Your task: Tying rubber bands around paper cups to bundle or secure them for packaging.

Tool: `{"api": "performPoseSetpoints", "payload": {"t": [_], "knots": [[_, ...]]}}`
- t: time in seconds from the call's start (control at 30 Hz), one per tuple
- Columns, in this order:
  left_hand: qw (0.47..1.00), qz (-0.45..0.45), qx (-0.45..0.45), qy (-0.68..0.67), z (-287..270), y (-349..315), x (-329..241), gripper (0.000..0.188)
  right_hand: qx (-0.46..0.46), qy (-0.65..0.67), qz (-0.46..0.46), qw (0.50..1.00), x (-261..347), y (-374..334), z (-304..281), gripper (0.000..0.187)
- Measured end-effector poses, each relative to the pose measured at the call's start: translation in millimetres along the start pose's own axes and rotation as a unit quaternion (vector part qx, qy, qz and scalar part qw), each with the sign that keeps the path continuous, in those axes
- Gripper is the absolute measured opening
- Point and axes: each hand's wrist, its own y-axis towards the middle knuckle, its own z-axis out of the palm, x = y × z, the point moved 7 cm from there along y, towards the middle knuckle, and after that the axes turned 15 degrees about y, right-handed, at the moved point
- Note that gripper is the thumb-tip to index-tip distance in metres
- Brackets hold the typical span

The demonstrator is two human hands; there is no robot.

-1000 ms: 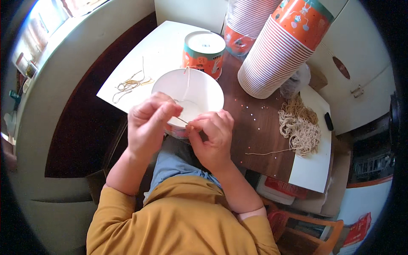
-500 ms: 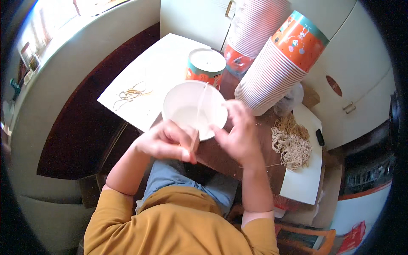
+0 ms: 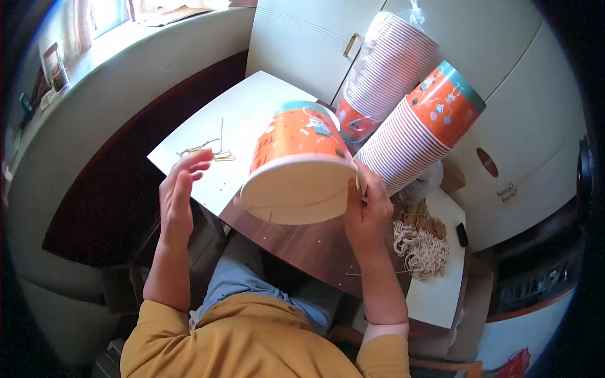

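Both hands are in view. The right hand (image 3: 370, 205) is closed on the rim of a bucket (image 3: 302, 142), thumb on the mouth side and fingers along the outer wall. A pale strand (image 3: 358, 183) shows beside that thumb; whether it is gripped cannot be told. The left hand (image 3: 179, 192) is released: it holds nothing, its fingers are extended, and it stands apart from the bucket on the person's left.

The bucket is orange with a teal band at the base end and printed figures on the wall. It is held up in front of the person, over the table (image 3: 290, 242), tilted on its side with the white mouth turned toward the wearer. Its outline is slightly blurred.

The table has a brown middle and white ends. On the left end, just beyond the left hand, lies a loose tangle of cord (image 3: 217, 156). Small red specks (image 3: 319, 242) are scattered on the brown part. To the right, a heap of yarn (image 3: 421, 249), tan at the back and cream at the front, lies near the right forearm. A small black object (image 3: 462, 235) lies at the right edge, its kind not identifiable.

Behind the right hand stands a stack of nested buckets (image 3: 403, 138), orange and teal at the top. A second stack (image 3: 391, 66), wrapped in clear plastic, stands behind it, near a white cabinet (image 3: 290, 38).
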Motion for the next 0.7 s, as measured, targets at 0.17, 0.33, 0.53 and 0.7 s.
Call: {"api": "performPoseSetpoints", "payload": {"t": [0.17,0.33,0.53,0.7], "knots": [[0.949,-0.057,0.163,-0.265,49,33,15,0.088,0.153,0.122,-0.052,0.979,32,16,24,0.051],[0.968,0.072,0.184,-0.156,58,89,-20,0.115,0.159,0.434,0.182,0.868,-20,58,29,0.063],[0.968,0.125,0.215,0.030,107,137,3,0.129,0.136,0.331,0.217,0.908,-84,75,52,0.104],[0.966,0.164,0.199,-0.008,164,154,35,0.134,0.076,0.323,0.186,0.925,-141,68,66,0.115]]}}
